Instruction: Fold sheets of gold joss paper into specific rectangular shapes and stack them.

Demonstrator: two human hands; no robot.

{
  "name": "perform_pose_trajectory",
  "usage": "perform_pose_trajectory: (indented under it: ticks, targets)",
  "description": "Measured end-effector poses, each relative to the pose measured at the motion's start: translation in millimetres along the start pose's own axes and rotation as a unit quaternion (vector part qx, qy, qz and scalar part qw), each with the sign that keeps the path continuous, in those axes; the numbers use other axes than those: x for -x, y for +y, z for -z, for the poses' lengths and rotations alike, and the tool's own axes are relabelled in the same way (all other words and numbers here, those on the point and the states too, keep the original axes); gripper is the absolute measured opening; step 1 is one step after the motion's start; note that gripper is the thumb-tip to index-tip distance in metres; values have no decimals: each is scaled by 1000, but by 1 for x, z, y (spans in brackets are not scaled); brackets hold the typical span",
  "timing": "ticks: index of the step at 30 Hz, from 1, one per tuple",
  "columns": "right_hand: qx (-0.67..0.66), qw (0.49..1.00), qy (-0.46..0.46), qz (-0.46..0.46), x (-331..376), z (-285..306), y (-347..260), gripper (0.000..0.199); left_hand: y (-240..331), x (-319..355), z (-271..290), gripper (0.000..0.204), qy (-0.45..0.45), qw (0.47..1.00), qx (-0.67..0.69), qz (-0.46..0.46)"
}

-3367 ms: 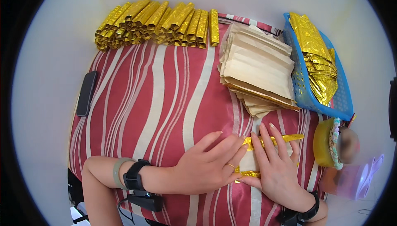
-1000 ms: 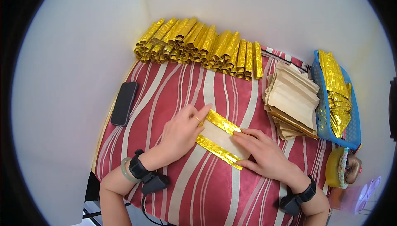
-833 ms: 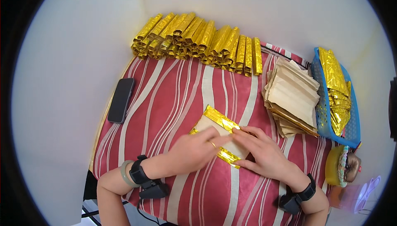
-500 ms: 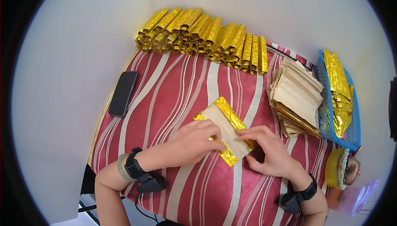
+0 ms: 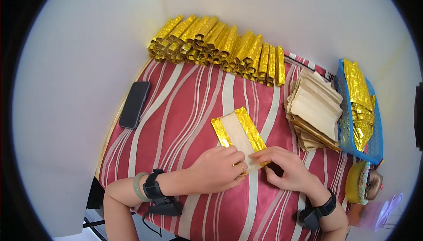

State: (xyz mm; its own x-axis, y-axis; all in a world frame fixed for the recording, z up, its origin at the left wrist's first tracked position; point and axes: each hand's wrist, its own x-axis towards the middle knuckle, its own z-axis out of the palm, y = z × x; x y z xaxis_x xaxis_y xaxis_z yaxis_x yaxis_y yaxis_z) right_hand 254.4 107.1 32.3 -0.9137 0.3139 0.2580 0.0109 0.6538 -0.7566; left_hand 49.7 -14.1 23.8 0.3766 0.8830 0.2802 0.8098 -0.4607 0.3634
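A sheet of gold foil paper (image 5: 238, 131) lies pale side up on the cloth. Gold strips are folded inward along its left and right long edges. My left hand (image 5: 219, 167) is closed at the sheet's near left corner, covering it, with the fingertips hidden underneath. At the near right corner, my right hand (image 5: 288, 167) pinches the gold fold between fingers and thumb. Part of the near edge shows between the two hands.
Several gold paper tubes (image 5: 229, 47) are stacked at the back. A stack of tan paper sheets (image 5: 315, 104) stands at the right, beside a blue basket (image 5: 377, 146) holding gold pieces (image 5: 354, 82). A black phone (image 5: 135, 104) lies at the left on the striped tablecloth (image 5: 189, 108).
My left hand has slid down along the left fold to the near corner, uncovering more of the sheet's left strip. The right hand stays at the right fold. The view has shifted slightly.
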Motion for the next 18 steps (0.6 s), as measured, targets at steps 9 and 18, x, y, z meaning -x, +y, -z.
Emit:
perform_pose_trajectory:
  ticks: [9,18]
  targets:
    - [98,993,58,41,1,-2,3,17,-2,7,-3,13,61,998,11,28]
    - [143,989,42,-2,2,-3,8,13,-2,7,4,12,74,995,17,63]
